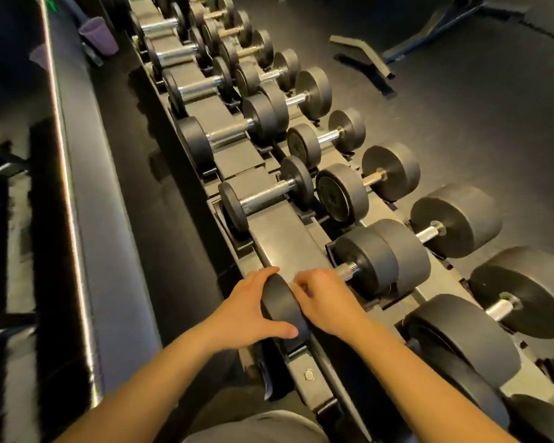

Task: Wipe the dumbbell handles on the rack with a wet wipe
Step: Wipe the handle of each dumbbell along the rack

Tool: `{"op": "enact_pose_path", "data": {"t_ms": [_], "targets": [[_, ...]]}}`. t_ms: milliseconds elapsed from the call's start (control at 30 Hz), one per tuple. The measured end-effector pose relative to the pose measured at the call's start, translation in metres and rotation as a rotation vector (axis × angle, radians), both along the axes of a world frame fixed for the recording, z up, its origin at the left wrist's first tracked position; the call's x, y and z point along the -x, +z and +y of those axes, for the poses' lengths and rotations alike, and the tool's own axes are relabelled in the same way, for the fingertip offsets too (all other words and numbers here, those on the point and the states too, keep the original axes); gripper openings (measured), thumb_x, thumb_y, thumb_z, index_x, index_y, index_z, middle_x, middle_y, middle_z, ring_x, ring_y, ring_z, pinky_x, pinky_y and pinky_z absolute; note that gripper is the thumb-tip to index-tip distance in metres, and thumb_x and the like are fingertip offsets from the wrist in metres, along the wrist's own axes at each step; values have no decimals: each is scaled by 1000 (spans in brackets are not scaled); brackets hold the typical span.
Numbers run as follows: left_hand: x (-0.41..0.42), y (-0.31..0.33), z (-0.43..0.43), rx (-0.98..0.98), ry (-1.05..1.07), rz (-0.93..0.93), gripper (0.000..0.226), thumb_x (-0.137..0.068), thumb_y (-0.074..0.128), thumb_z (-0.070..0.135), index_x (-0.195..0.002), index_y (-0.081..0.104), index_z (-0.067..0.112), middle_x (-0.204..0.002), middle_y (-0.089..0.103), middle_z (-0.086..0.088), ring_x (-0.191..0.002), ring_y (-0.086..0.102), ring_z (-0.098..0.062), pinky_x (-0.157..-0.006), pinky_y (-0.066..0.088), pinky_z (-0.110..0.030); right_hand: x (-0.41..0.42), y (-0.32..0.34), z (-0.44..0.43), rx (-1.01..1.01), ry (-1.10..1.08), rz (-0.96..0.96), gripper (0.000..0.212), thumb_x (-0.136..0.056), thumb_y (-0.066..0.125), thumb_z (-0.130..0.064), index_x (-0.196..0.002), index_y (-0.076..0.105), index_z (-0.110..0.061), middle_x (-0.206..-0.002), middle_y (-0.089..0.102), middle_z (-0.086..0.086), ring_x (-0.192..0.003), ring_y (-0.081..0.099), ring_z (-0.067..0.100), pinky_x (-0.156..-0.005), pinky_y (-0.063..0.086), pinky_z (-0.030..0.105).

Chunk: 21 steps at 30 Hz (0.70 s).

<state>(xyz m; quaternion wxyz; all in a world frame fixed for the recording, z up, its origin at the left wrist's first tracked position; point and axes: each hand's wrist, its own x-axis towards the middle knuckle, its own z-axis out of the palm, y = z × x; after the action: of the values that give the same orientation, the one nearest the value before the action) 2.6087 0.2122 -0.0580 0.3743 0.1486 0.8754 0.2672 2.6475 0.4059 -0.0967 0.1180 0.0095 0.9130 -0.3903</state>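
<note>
Your left hand (253, 311) grips the left head of the nearest dumbbell (373, 262) on the rack's (279, 233) far row, thumb and fingers curled round its rim. Just right of it, your right hand (325, 298) curls round the handle (349, 269). The wet wipe cannot be made out beneath those fingers.

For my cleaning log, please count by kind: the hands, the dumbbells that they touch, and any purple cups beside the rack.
hands: 2, left hand and right hand
dumbbell that both touch: 1
purple cup: 1 sure; the blurred purple shape left of it is unclear
total: 4
</note>
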Motion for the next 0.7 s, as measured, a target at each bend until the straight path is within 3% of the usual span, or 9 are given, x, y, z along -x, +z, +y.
{"op": "enact_pose_path", "data": {"t_ms": [67,133,267,333,400,500,633,700], "targets": [[-1,-1,-1,0,6,-3,121,-57,83,71,-156,22,39,-150,35,15,-135,39,-10,-114,43,-43,6,8,1,-4,137,-18,26,-99,55,-31,-77,62,-19,-74,62,1,-72,59,21,-68,51,40],[-2,-2,-1,-5,13,-1,118,-57,83,70,-155,23,40,-146,37,16,-132,42,-11,-111,47,-43,12,7,12,-184,222,48,21,-98,55,-36,-83,61,-22,-81,63,-2,-78,61,20,-69,51,37],[-3,-2,-2,-21,19,0,117,-59,82,69,-155,21,41,-146,35,18,-133,40,-10,-111,46,-42,22,-1,38,-514,99,111,20,-98,54,-37,-96,59,-18,-93,63,1,-84,65,21,-68,50,32],[-5,-3,-2,-38,35,9,118,-58,82,68,-155,21,41,-145,35,18,-133,39,-9,-111,45,-41,16,-4,31,-462,30,138,21,-100,52,-36,-89,56,-18,-85,59,-3,-75,59,17,-63,45,29],[-6,-5,-1,-50,52,20,118,-56,82,68,-154,22,42,-143,36,19,-131,39,-9,-110,45,-39,2,-5,11,-199,-5,100,21,-100,54,-32,-80,52,-25,-75,53,-9,-68,50,11,-59,34,25],[-8,-10,-1,-72,73,47,116,-56,83,69,-153,24,44,-142,36,19,-133,38,-10,-111,43,-37,-22,-9,-3,109,-70,64,17,-95,62,-27,-80,58,-34,-74,59,-14,-71,56,4,-63,39,19],[-12,-12,-3,-120,110,55,116,-55,82,69,-153,26,43,-145,36,18,-135,37,-10,-113,41,-39,-45,-23,7,-138,-126,256,4,-91,65,-30,-95,64,-28,-97,58,-13,-85,56,7,-67,41,21],[-13,-13,-3,-132,119,52,117,-54,82,70,-153,26,43,-146,37,17,-135,39,-11,-114,42,-42,-50,-26,10,-181,-312,265,5,-93,65,-30,-97,63,-27,-99,49,-11,-84,48,5,-65,37,17]]}}
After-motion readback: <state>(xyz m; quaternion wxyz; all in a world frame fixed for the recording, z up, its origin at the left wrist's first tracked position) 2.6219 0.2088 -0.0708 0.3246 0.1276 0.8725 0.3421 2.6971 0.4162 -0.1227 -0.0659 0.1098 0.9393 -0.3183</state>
